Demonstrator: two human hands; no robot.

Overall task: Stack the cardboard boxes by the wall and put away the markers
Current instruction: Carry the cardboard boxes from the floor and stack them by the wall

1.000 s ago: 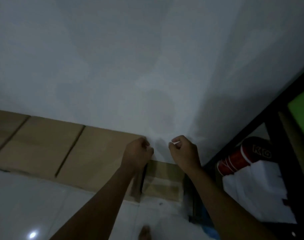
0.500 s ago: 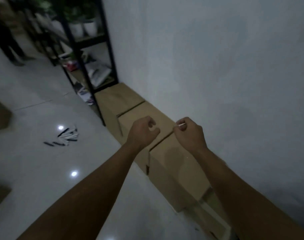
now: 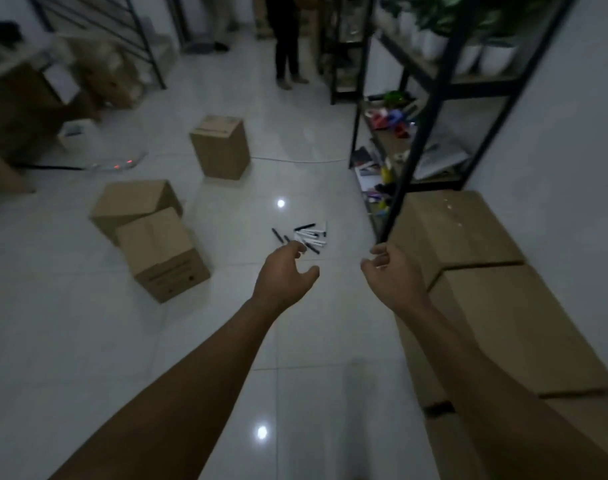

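Note:
Several black and white markers (image 3: 307, 235) lie in a loose pile on the white tiled floor, just beyond my left hand (image 3: 285, 275), which is open and empty. My right hand (image 3: 392, 275) is also open and empty, held out beside a row of cardboard boxes (image 3: 468, 233) lined up along the right wall. Three more cardboard boxes stand loose on the floor: an upright one (image 3: 221, 147) further off, and two touching ones at the left, a far one (image 3: 132, 202) and a tilted near one (image 3: 164, 254).
A black metal shelf (image 3: 420, 133) with white plant pots and clutter stands by the right wall beyond the box row. A person's legs (image 3: 287, 46) show at the far end. More boxes and a rack (image 3: 21, 102) fill the far left.
My view has swung left from the wall and box row to the open floor. Both hands have left the boxes and opened; the small white thing in my right fingers is gone.

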